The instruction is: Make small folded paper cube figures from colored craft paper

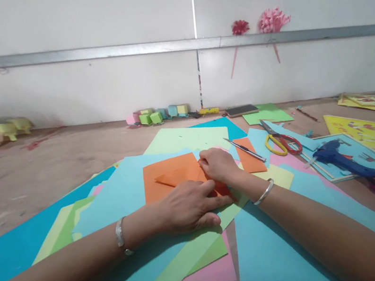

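A partly folded sheet of orange paper (159, 171) lies on the light blue sheets in front of me, with a pointed flap standing out to the left. My left hand (189, 205) rests on its near side, fingers stretched out and pressing down. Just beyond it, my right hand (218, 164) is closed in a pinch on the paper's far edge. Both hands hide part of the folds. Behind the right hand lie a craft knife (246, 150) and a smaller orange paper piece (247, 157).
Scissors (283, 144) with red and yellow handles and a blue glue gun (346, 160) lie at right. A phone (242, 111) and small folded paper boxes (157, 117) sit along the white wall. Yellow cards (371, 134) lie far right; coloured sheets spread beneath my arms.
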Demonstrator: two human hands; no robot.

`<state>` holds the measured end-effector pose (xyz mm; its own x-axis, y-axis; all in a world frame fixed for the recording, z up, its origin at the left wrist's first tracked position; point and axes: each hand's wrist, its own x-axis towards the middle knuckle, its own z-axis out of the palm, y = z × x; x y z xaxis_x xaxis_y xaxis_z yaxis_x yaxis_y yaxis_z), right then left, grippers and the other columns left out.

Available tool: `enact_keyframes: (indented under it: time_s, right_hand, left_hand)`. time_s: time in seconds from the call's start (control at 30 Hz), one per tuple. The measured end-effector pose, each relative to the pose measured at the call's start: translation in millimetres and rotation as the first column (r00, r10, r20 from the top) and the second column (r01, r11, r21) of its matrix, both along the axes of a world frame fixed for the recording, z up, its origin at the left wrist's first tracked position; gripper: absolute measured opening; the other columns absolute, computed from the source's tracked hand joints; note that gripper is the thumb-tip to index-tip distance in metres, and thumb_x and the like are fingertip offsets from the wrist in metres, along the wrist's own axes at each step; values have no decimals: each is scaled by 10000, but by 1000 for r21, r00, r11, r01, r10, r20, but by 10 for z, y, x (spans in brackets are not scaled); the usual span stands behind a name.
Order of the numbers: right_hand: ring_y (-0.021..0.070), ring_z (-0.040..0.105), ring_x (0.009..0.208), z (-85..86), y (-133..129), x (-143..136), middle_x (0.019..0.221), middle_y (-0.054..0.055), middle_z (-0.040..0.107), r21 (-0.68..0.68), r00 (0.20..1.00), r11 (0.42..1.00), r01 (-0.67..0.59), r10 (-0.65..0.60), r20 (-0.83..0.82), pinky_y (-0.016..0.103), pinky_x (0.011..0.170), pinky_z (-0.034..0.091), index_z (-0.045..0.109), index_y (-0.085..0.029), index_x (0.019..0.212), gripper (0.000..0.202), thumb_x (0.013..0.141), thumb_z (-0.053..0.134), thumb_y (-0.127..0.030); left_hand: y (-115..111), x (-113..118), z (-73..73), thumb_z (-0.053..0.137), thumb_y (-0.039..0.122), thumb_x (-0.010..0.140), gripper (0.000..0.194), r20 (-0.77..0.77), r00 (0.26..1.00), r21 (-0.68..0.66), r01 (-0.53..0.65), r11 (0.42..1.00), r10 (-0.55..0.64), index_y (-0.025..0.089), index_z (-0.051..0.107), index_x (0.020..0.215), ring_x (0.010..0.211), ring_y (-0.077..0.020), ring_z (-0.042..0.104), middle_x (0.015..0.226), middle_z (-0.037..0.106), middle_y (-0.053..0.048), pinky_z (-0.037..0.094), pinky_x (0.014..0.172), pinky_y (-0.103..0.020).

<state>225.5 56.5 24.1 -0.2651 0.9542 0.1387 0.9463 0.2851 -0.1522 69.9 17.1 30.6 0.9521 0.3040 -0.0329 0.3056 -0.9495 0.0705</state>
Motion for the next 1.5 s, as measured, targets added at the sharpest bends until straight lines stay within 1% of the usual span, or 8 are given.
enact_keyframes:
  time_s: [0.13, 0.23, 0.5, 0.67, 0.87, 1.2, 1.37, 1.5]
  right_hand:
    - [173, 582, 737, -12, -56, -40, 923, 81, 673, 1, 995, 995, 96, -96, -7, 279, 529, 243, 648, -176, 982, 258, 984, 402, -252]
    - [194, 590, 799, -47, -87, -76, 959, 93, 663, 22, 994, 994, 111, -111, 18, 286, 543, 252, 630, -173, 1046, 232, 980, 418, -241]
    - [253, 562, 870, -146, -100, -143, 940, 147, 636, 111, 991, 992, 66, -78, 107, 323, 616, 288, 623, -127, 1000, 235, 903, 418, -65]
    - [247, 540, 825, -215, -87, -138, 888, 139, 626, 162, 992, 986, 27, -47, 119, 330, 598, 251, 619, -127, 933, 203, 878, 440, -49]
    - [230, 510, 782, -193, -93, -143, 840, 131, 621, 170, 991, 985, 11, -34, 130, 323, 582, 213, 619, -126, 887, 210, 847, 447, -13]
    - [187, 443, 690, -180, -96, -141, 789, 118, 601, 161, 999, 987, 27, -34, 41, 310, 567, 192, 619, -121, 810, 242, 797, 435, 35]
    - [175, 440, 669, -173, -77, -106, 737, 96, 579, 154, 984, 987, 41, -13, -178, 308, 570, 198, 581, -139, 720, 194, 799, 461, -9]
    - [176, 485, 709, -20, -69, 3, 742, 60, 580, 177, 884, 983, 42, 46, -466, 288, 611, 301, 549, -175, 712, 186, 877, 466, -200]
  left_hand:
    - [4, -65, 66, 150, 657, 958, 730, 46, 998, -165, -38, 985, 47, 139, 488, 1343, 892, -261, 585, 1130, 598, -145, 450, 733, -360]
    - [15, -91, 98, 208, 639, 968, 668, 69, 997, -212, -19, 977, 34, 155, 500, 1324, 933, -260, 586, 1172, 594, -135, 450, 779, -365]
    - [-85, -36, 41, 309, 696, 915, 688, -89, 994, 80, -50, 996, 57, 150, 594, 1222, 716, -219, 524, 889, 573, -82, 358, 565, -317]
    - [-129, -152, -27, 107, 722, 895, 817, -78, 994, 98, -68, 993, 76, 113, 561, 1196, 681, -208, 491, 856, 573, -82, 348, 572, -335]
    - [-47, -509, 8, 48, 695, 901, 823, -123, 958, 180, -233, 956, 257, 118, 587, 1131, 656, -203, 490, 820, 592, -80, 342, 579, -334]
    - [34, -925, 167, 401, 426, 996, 398, -204, 786, 330, -505, 797, 583, 142, 656, 884, 713, -221, 568, 775, 638, -72, 357, 576, -313]
    - [73, -1023, 144, 325, 393, 1013, 489, 30, 787, 382, -579, 721, 616, 171, 654, 728, 681, -213, 551, 697, 606, -76, 362, 566, -312]
    - [35, -1019, 72, 432, 428, 973, 301, 481, 673, 172, -701, 692, 562, 188, 603, 913, 792, -226, 572, 855, 621, -82, 451, 678, -356]
